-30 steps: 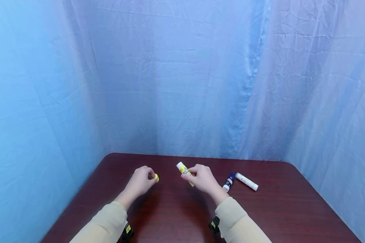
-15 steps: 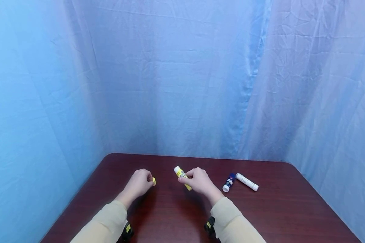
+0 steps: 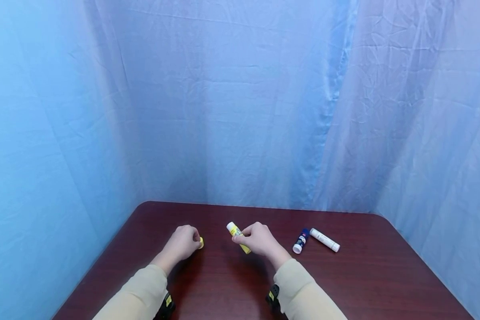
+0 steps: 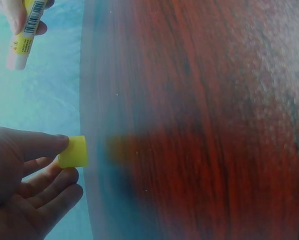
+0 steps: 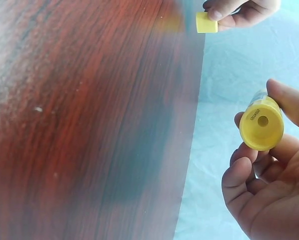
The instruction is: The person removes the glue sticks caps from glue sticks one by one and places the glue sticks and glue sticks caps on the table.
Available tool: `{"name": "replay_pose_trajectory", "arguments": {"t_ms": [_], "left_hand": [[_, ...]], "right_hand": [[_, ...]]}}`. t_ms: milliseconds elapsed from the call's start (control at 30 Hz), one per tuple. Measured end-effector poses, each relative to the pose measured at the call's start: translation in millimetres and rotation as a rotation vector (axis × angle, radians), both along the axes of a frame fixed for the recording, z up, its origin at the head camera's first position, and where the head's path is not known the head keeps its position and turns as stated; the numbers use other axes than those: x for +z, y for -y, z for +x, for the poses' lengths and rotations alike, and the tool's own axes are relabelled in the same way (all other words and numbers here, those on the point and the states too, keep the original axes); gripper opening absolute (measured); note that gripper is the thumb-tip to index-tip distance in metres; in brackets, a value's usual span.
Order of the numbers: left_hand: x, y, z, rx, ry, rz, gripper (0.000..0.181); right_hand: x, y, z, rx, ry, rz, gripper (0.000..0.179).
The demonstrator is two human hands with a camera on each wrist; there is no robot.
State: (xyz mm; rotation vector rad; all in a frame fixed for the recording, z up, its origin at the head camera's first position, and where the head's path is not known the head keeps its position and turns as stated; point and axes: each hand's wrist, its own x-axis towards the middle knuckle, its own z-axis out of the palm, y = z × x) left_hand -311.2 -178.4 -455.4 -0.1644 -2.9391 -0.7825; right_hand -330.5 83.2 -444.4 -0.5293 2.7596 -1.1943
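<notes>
My left hand [image 3: 182,242] pinches a small yellow cap [image 4: 73,152] between thumb and fingertips, close over the table. To its right, my right hand [image 3: 260,240] grips a yellow glue stick [image 3: 237,234] by its body, tilted, with the white uncapped end pointing up and away to the left. In the right wrist view the round yellow base [image 5: 262,126] of the stick faces the camera, thumb on one side and fingers on the other. Cap and glue stick are held apart, a short gap between them.
Right of my right hand lie a blue glue stick [image 3: 301,241] with a white end and a white glue stick [image 3: 325,240], close together on the dark red-brown table [image 3: 368,275]. Light blue curtains [image 3: 240,111] hang behind the table and at both sides.
My right hand has shifted left and slightly nearer with the glue stick, revealing more of the blue one. My left hand with the cap has drifted slightly left and nearer.
</notes>
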Motion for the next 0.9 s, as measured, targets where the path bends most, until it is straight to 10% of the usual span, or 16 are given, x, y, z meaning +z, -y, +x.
{"name": "replay_pose_trajectory", "arguments": {"t_ms": [900], "left_hand": [[-6.0, 1.1, -2.0, -0.015, 0.019, -0.037, 0.021]], "right_hand": [[-0.5, 2.9, 1.7, 0.005, 0.022, -0.009, 0.031]]}}
